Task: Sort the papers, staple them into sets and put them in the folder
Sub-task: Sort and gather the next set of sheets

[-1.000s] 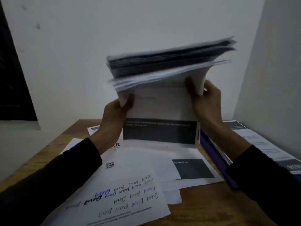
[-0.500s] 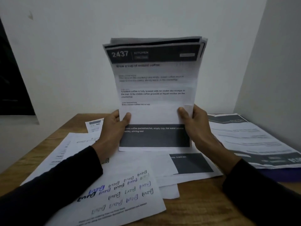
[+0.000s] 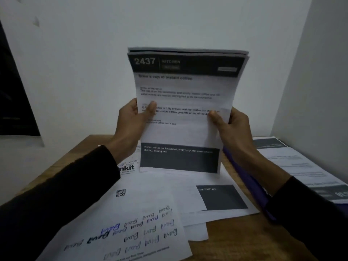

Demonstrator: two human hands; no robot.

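Note:
I hold a stack of printed papers [image 3: 185, 102] upright above the table, its bottom edge just over the loose sheets. The front sheet has a dark header reading 2437 KITCHEN. My left hand [image 3: 131, 119] grips the stack's left edge with the thumb on the front. My right hand [image 3: 231, 125] grips the right edge the same way. Loose papers [image 3: 150, 213] lie spread on the wooden table [image 3: 231, 247], one with handwritten scribbles. A purple folder [image 3: 246, 183] lies at the right with printed sheets [image 3: 301, 166] on top of it.
A white wall stands close behind the table and another wall closes in at the right. A dark window or panel [image 3: 13, 95] sits at the far left. The table's left edge [image 3: 62, 162] runs diagonally under my left sleeve.
The stack was bent over at the top and blurred a second ago; it now stands straight, and my hands have slid higher up its sides.

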